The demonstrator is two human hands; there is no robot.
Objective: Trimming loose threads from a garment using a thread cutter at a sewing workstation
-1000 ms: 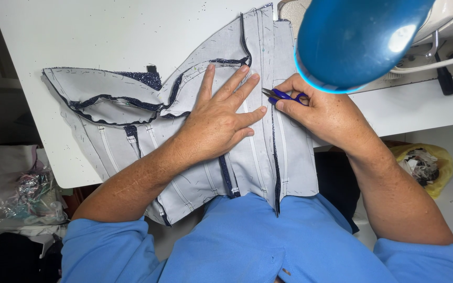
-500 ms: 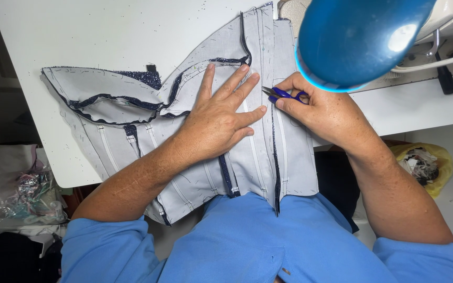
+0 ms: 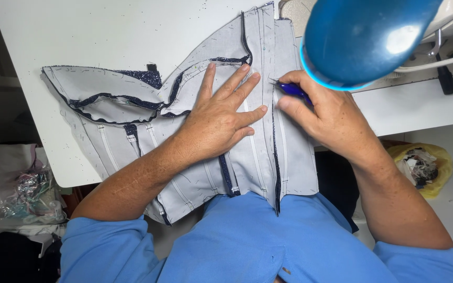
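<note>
left hand [image 3: 218,118] lies flat, fingers spread, on the grey corset panel [image 3: 184,141]; beside it, right hand [image 3: 329,112] pinches small blue snips [image 3: 292,89].

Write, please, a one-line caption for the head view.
Left hand flat on grey garment; right hand holds a small blue tool at its seam.

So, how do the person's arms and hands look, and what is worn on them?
Both arms are bare from above the elbow down. Short bright blue sleeves cover the upper arms, part of a blue shirt. The left hand and right hand wear no gloves; no rings or watch show.
</note>
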